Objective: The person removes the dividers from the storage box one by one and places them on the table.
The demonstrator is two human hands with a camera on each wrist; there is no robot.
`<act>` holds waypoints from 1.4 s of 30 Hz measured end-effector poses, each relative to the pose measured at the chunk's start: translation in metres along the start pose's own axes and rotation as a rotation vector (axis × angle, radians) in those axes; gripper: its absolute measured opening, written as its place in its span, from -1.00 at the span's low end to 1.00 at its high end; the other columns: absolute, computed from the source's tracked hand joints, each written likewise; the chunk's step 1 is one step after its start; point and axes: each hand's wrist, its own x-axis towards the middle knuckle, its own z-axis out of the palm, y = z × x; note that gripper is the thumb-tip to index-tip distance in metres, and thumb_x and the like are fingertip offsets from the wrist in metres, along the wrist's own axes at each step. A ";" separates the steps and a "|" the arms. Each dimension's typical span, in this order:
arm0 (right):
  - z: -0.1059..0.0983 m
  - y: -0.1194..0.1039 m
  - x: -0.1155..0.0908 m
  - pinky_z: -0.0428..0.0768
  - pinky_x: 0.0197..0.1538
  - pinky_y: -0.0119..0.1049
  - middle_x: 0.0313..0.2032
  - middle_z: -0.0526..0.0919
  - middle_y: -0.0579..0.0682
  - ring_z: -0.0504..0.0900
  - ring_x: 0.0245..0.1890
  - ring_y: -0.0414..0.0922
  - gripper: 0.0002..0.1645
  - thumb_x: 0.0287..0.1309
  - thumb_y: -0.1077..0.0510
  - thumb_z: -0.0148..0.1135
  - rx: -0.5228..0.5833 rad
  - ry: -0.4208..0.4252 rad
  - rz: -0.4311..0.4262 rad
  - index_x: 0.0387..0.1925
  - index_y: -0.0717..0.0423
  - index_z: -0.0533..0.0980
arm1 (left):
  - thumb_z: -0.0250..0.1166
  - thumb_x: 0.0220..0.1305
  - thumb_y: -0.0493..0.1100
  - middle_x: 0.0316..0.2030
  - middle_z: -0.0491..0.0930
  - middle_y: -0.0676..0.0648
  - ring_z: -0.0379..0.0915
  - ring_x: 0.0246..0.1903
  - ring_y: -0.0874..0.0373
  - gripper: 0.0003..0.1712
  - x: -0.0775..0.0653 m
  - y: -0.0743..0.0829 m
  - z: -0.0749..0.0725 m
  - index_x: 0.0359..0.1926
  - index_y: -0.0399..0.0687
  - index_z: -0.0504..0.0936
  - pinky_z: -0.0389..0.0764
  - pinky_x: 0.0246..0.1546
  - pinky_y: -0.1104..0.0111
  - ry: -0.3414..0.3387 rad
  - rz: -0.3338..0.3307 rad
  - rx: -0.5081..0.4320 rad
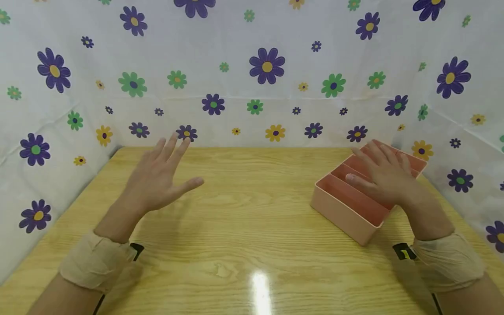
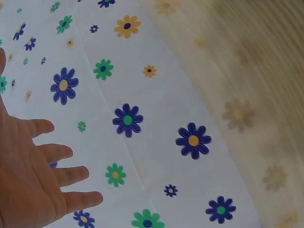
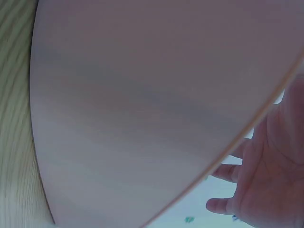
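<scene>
A pink divided box [image 1: 342,214] sits on the right side of the table, set at an angle, with several compartments facing up. My right hand [image 1: 387,177] is spread over the box's right part, its fingers extended and holding nothing; whether it touches the rim cannot be told. In the right wrist view the box's outer wall [image 3: 133,109] fills most of the picture, with the right hand [image 3: 270,171] beyond its edge. On the left, my left hand [image 1: 153,179] is raised above the table with fingers apart and holds nothing. The left wrist view shows that hand's palm [image 2: 28,175].
The wooden table [image 1: 236,227] has a light glare near its front. A white cloth with printed flowers [image 1: 224,48] stands along the back and both sides. Beige wraps [image 1: 94,262] cover both wrists, with small black devices [image 1: 404,251] beside them.
</scene>
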 end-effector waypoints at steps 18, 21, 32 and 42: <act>-0.012 0.055 0.004 0.12 0.26 0.59 0.42 0.09 0.47 0.06 0.37 0.51 -0.07 0.44 -0.34 -0.13 0.059 -0.030 0.080 0.49 0.26 0.09 | 0.02 0.31 0.49 0.59 -0.09 -0.12 -0.04 0.52 -0.18 -0.05 0.046 0.121 0.020 0.55 0.14 0.16 0.22 0.44 -0.14 -0.076 0.252 -0.120; -0.013 0.063 0.003 0.15 0.29 0.55 0.39 0.11 0.51 0.07 0.36 0.52 -0.09 0.45 -0.28 -0.08 0.063 -0.038 0.082 0.49 0.31 0.08 | -0.02 0.35 0.47 0.57 0.00 -0.10 0.03 0.51 -0.12 -0.11 0.059 0.150 0.029 0.53 0.15 0.20 0.27 0.42 -0.10 -0.132 0.327 -0.149; -0.010 0.077 -0.001 0.22 0.26 0.54 0.31 0.15 0.59 0.15 0.28 0.56 -0.08 0.42 -0.14 0.09 0.112 -0.054 0.114 0.49 0.34 0.01 | -0.13 0.47 0.38 0.52 0.16 -0.05 0.11 0.49 0.03 -0.23 0.100 0.229 0.058 0.52 0.11 0.22 0.25 0.48 0.13 -0.309 0.549 -0.179; 0.006 0.093 0.002 0.29 0.28 0.45 0.20 0.36 0.57 0.30 0.23 0.50 -0.47 0.53 0.14 -0.13 0.140 0.036 0.029 0.28 0.51 0.27 | -0.14 0.61 0.03 0.05 0.60 0.06 0.47 0.07 0.26 -0.56 0.116 0.284 0.086 0.20 -0.04 0.54 0.42 0.19 0.51 -0.317 0.812 -0.194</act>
